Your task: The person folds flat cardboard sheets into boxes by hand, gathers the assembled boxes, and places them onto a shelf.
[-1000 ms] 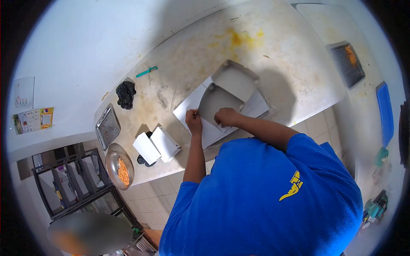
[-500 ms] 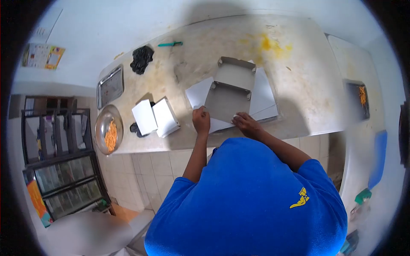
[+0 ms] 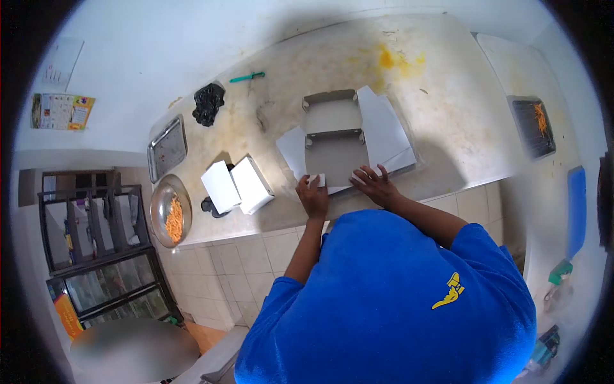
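Note:
An open cardboard box (image 3: 334, 153), grey inside, lies in front of me with its lid part unfolded toward the back. At its near left corner, my left hand (image 3: 313, 197) has its fingers closed on a small white flap of the box. My right hand (image 3: 377, 187) rests at the near right corner, fingers spread and touching the box edge. Flat white cardboard sheets (image 3: 387, 131) lie beneath and on both sides of the box.
Two folded white boxes (image 3: 251, 185) stand left on the worktop (image 3: 268, 77). Beyond them are a glass bowl of orange shreds (image 3: 173, 221), a metal tray (image 3: 167, 150), a black plastic bag (image 3: 208, 104) and a green knife (image 3: 247, 77). Another dark tray (image 3: 532, 128) sits at right.
The box has turned slightly and sits squarer to me. My left hand has folded the near left flap inward; the right hand's fingers have spread. The camera view has shifted.

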### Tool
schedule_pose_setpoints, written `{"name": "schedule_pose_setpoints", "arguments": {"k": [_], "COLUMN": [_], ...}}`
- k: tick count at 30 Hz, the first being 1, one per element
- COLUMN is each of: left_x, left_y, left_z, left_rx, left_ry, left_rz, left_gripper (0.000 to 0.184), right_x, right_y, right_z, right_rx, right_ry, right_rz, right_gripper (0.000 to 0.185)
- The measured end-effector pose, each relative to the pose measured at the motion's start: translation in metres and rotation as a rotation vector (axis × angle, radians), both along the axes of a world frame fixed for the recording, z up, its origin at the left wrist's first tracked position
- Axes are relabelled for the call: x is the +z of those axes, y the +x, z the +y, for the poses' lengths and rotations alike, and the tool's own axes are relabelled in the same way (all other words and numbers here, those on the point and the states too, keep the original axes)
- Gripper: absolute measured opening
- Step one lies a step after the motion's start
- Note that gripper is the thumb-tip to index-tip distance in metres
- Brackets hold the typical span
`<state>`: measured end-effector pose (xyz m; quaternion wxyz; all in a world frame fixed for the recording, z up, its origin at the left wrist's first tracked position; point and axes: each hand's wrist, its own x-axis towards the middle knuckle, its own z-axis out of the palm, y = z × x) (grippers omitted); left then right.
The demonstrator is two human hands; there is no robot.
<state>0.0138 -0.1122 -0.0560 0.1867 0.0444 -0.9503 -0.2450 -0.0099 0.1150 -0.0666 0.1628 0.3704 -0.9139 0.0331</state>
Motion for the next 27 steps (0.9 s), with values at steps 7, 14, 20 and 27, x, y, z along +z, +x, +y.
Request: {"name": "schedule_pose_setpoints", "arguments": {"k": [7,14,20,27], "left_x": [0.0,0.012,0.05,0.029], "left_y": [0.044,0.036,0.007,0.009], "left_z": [0.009,0.006,-0.003,-0.026], "left_rx": [-0.039,-0.095,-0.267,-0.262], "left_ry": [-0.646,-0.555,-0.426,-0.706], "left_rz": [-0.181,-0.277,-0.201,-0.099], "left_gripper": [0.063,0.065,0.059,0.037], "right_x": [0.023,0.026,0.05,0.046], "right_y": [0.012,-0.015,-0.026,-0.025], "right_z": [0.009,0.001,0.0,0.022], "right_rx": [-0.021,0.077,0.151,0.138], "right_ry": [0.153,0.12,-0.018,0.085], "right_rz": [0.11,0.003,-0.106,-0.041], "right_gripper": [0.043,0.041,0.021,0.004]}}
